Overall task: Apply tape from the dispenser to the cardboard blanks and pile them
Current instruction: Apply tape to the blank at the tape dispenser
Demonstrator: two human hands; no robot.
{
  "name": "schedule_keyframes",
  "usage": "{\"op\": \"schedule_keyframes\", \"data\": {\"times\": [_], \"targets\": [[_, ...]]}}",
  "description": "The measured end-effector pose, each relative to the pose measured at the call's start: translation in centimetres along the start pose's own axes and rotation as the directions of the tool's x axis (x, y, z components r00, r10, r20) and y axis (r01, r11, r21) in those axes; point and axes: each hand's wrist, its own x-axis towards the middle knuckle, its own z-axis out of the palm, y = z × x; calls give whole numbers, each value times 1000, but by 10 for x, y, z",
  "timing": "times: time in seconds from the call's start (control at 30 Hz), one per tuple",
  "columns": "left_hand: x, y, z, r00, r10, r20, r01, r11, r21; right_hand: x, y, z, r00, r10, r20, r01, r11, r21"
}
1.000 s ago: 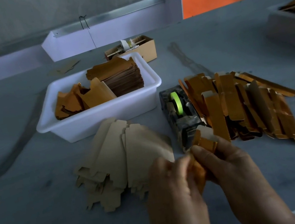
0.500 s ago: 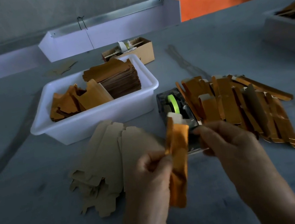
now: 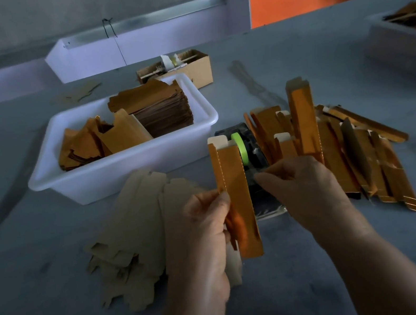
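My left hand grips a folded gold cardboard blank by its left edge and holds it upright, just left of the dispenser. The dark tape dispenser carries a green roll and stands on the table behind the blank. My right hand has thumb and forefinger pinched together at the dispenser's cutter, on the tape end, which is barely visible. To the right of the dispenser lies a loose pile of folded gold blanks, one standing on end. Flat beige blanks lie fanned on the table under my left wrist.
A white tub behind the flat blanks holds a stack and loose pieces of cardboard. A small open carton sits beyond it. A grey bin stands at the far right. White and orange panels line the table's back edge.
My right hand let go of the blank and moved to the dispenser's cutter. My left hand turned the blank upright and carried it beside the dispenser.
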Motion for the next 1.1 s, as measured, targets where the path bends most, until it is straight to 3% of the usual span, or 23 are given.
{"op": "schedule_keyframes", "data": {"times": [0.27, 0.33, 0.43, 0.47, 0.57, 0.73, 0.9, 1.1], "targets": [[3, -3, 8, 999, -52, 1, 52, 997, -50, 5, -3, 6, 999, 35, -6, -34, 994, 104], [1, -4, 8, 999, -39, 13, 40, 998, -38, 1, -1, 8, 997, 79, 12, -79, 949, 305], [0, -7, 5, 1000, -18, 6, 18, 999, -37, -6, 1, 6, 988, 136, 78, -155, 785, 600], [0, -7, 4, 1000, -18, -2, 18, 999, -44, -8, 3, 5, 990, 130, 50, -134, 799, 586], [2, -8, 0, 1000, -19, -10, 18, 998, -65, -15, 7, 3, 994, 77, -75, -50, 948, 313], [0, -4, 3, 998, 64, 16, -62, 994, -93, -22, 11, 7, 989, 6, -151, 9, 995, 97], [-1, 0, 13, 982, 158, 99, -158, 987, -11, -25, 12, 12, 980, -28, -199, 28, 1000, -6], [4, -3, 17, 984, 130, 119, -145, 982, 125, -30, 15, 19, 972, -64, -227, 71, 997, 21]]}}
